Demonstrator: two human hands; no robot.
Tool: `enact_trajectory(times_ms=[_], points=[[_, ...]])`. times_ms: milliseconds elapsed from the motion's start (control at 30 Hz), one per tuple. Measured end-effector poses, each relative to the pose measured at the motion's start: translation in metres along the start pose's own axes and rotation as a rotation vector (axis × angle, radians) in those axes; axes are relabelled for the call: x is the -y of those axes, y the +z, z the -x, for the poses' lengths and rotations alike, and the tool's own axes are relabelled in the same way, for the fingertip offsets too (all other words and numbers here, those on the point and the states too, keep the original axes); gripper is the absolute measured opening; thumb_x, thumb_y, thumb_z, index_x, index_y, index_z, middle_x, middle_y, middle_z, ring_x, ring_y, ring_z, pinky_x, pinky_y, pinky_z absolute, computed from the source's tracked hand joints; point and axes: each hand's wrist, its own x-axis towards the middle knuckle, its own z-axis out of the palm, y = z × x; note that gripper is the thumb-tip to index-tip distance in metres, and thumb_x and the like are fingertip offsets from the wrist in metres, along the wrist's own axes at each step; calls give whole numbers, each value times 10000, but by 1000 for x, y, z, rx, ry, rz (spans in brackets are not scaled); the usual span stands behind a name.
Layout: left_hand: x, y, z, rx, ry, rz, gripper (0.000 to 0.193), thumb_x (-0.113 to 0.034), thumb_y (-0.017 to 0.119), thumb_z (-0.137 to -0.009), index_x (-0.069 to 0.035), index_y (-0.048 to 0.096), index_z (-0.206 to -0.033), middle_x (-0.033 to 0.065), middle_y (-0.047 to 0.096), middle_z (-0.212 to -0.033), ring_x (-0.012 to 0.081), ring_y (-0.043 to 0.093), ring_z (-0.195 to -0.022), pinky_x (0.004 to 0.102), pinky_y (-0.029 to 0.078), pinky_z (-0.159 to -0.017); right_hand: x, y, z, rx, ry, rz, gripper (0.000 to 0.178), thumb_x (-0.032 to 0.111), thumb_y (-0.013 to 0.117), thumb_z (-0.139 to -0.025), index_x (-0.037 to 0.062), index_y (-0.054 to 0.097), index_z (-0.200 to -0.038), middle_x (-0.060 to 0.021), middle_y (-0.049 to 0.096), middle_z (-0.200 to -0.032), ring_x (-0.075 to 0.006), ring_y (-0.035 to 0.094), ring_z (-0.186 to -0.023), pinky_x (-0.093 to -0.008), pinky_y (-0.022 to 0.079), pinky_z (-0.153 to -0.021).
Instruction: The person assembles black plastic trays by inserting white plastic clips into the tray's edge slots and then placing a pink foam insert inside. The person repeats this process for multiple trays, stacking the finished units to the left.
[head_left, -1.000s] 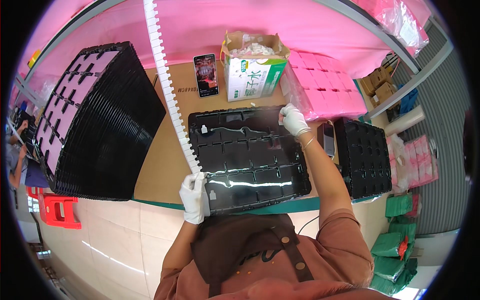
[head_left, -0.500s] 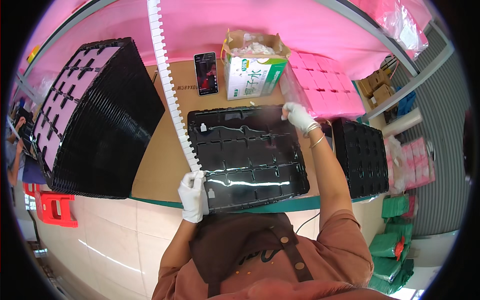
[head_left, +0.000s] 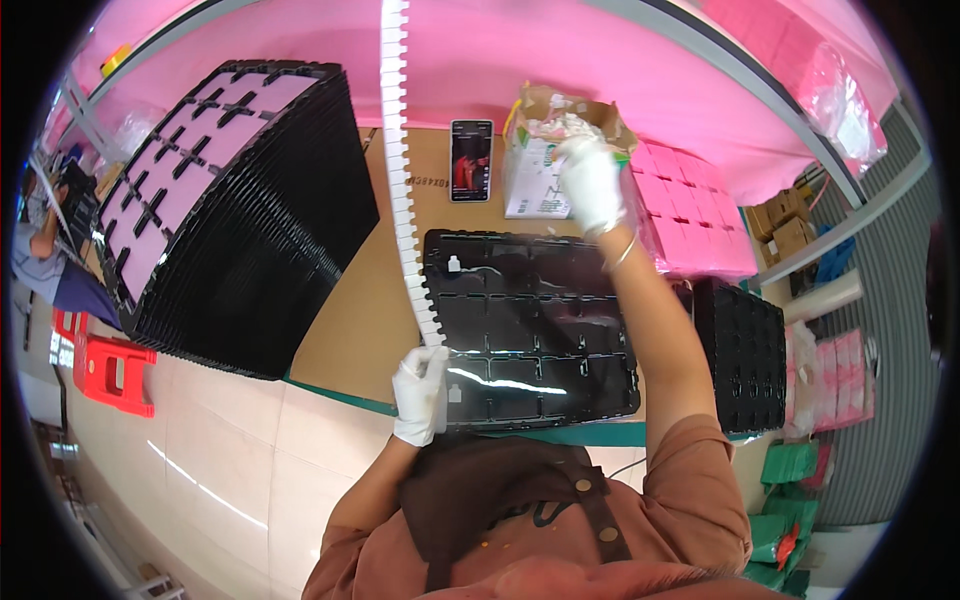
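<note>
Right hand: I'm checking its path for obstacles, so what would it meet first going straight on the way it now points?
Probably the white scraps in the open carton, or its rim; the right hand overlaps the carton in this view, so depth is unclear.

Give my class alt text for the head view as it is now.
A person's white-gloved right hand is at an open carton of white pieces, while the gloved left hand is at the near end of a white notched strip beside a black tray. Stacked black trays stand left.
</note>
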Motion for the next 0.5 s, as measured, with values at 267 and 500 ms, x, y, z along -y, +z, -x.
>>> enact_trajectory(times_ms=[267, 500], points=[[7, -3, -2, 2, 82, -142, 200, -197, 707, -904, -3, 675, -870, 32, 658, -764, 81, 584, -696, 256, 473, -647, 85, 107, 102, 636, 40, -307, 269, -25, 587, -715, 61, 712, -938, -161, 669, -967, -350, 633, -989, -404, 497, -892], [5, -1, -1, -5, 49, -114, 221, -211, 705, -903, 6, 677, -871, 54, 666, -780, 101, 602, -713, 270, 483, -656, 84, 113, 95, 680, 256, -366, 172, 10, 617, -753, 79, 693, -891, -164, 667, -988, -337, 649, -944, -382, 506, -853]])
